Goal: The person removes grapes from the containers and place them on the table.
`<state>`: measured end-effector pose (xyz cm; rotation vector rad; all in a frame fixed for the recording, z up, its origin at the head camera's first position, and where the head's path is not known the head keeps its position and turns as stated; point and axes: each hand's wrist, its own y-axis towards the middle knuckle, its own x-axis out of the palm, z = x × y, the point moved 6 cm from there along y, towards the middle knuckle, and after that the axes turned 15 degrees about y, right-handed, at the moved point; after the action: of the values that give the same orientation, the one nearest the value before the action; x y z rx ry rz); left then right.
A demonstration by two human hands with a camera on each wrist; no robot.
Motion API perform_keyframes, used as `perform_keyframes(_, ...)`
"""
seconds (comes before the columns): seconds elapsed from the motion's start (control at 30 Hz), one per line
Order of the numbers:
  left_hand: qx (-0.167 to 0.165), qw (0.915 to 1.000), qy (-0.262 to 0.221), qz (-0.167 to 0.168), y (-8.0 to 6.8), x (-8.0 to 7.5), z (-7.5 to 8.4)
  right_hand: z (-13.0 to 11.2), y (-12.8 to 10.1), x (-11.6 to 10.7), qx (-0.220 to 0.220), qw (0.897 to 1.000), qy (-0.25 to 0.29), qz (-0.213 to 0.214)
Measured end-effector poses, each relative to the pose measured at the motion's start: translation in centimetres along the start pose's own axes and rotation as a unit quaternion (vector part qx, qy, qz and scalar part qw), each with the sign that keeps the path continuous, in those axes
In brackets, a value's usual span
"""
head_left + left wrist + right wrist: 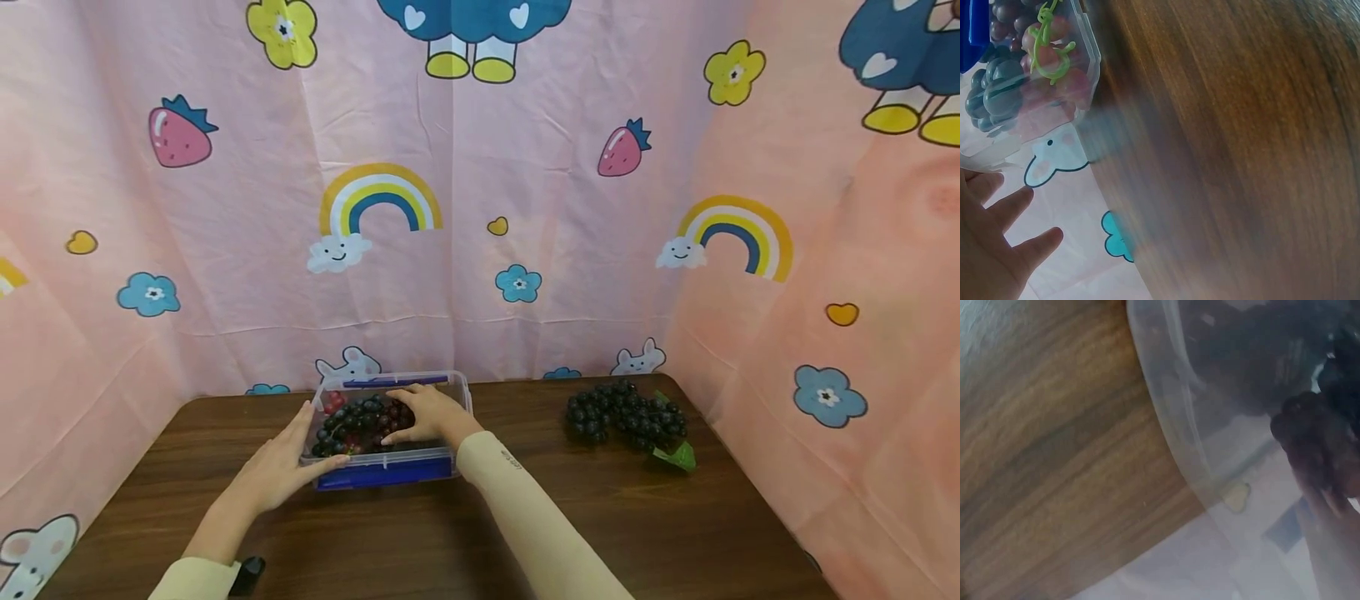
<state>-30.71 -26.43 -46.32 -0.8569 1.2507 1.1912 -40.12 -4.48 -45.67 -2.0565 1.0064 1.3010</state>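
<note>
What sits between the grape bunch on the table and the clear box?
Nothing visible: only bare table lies between the loose grape bunch and the clear box. The right hand is inside the box on the grapes there; the left hand rests against its left side.

The box (390, 467) stands on the surface (450, 542), near its back edge and left of the middle. Grapes (352, 421) lie in the box. The left hand (281, 467) rests against the box's left front corner; the right hand (427, 414) lies inside it, on the grapes. A second bunch (626, 414) lies well to the right of the box. A curtain (480, 250) hangs behind the box.
</note>
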Motion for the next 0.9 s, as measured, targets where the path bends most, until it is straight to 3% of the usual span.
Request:
perform_keyframes(0.67,-0.001,0.9999,-0.008,0.007,-0.2,0.0,0.0,0.1,0.6,1.2,-0.002,1.0,-0.008,0.006)
perform_keyframes(0.9,-0.005,0.9999,-0.007,0.011,-0.1,0.1,0.0,0.4,0.6,1.3,0.028,1.0,0.008,0.002)
